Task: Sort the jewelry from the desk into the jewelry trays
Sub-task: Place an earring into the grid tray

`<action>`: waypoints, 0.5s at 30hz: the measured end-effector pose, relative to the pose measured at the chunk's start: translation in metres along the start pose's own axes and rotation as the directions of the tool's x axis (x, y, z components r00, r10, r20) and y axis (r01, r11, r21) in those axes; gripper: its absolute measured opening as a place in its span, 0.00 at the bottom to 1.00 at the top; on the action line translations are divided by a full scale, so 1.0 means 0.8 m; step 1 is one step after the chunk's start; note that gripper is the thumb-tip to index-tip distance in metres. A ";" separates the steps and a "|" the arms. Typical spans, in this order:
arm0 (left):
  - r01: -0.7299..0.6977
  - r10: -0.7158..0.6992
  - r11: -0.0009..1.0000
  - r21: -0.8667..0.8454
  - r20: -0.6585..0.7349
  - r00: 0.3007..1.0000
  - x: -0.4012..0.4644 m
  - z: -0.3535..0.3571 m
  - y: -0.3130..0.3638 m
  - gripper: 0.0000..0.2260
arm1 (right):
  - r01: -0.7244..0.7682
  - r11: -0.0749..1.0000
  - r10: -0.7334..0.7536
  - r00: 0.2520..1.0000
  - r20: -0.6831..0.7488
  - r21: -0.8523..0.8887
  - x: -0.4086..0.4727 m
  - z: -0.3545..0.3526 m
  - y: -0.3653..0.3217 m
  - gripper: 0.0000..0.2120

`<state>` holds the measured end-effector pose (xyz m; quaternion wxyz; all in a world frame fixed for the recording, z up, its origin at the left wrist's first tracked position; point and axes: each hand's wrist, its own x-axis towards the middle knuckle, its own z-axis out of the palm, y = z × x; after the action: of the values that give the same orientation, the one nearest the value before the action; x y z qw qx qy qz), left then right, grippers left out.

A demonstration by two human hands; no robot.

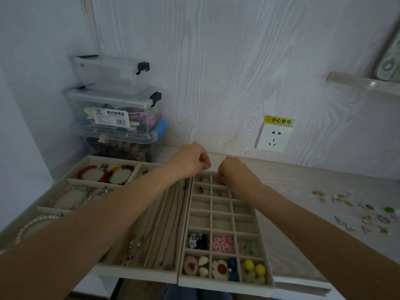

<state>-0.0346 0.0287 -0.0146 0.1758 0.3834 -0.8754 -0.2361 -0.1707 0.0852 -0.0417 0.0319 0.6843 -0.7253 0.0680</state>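
The beige grid tray (pixel 270 276) lies in front of me, with small dark earrings (pixel 201 189) in its far cells and coloured charms (pixel 220 244) in its near cells. My right hand (pixel 234 171) reaches into a far middle cell, fingers curled down and pinching a small earring that barely shows. My left hand (pixel 191 159) hovers at the tray's far left corner; its fingers are curled and nothing shows in them. Loose jewelry (pixel 365 219) lies scattered on the desk at the right.
A necklace tray (pixel 138 272) adjoins the grid tray on the left, and a bracelet tray (pixel 91 158) sits further left. Stacked clear storage boxes (pixel 114 100) stand at the back left. A wall socket (pixel 273 137) is behind the desk.
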 end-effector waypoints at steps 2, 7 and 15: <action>-0.013 0.013 1.000 0.006 -0.008 1.000 -0.001 0.002 0.000 0.07 | 0.024 1.000 -0.024 1.000 -0.019 -0.017 -0.003 0.001 -0.001 0.04; -0.011 0.012 0.989 0.144 -0.012 1.000 0.001 0.009 -0.007 0.09 | 0.026 1.000 -0.026 0.999 -0.018 -0.014 -0.003 0.003 -0.001 0.04; 0.034 -0.049 0.945 0.326 0.037 0.998 0.001 0.013 -0.013 0.13 | -0.008 1.000 0.009 1.000 0.001 -0.025 0.003 0.009 0.002 0.05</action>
<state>-0.0338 0.0243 -0.0287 0.0857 0.4202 -0.8977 -0.1008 -0.1722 0.0818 -0.0483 0.0394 0.6808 -0.7290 0.0587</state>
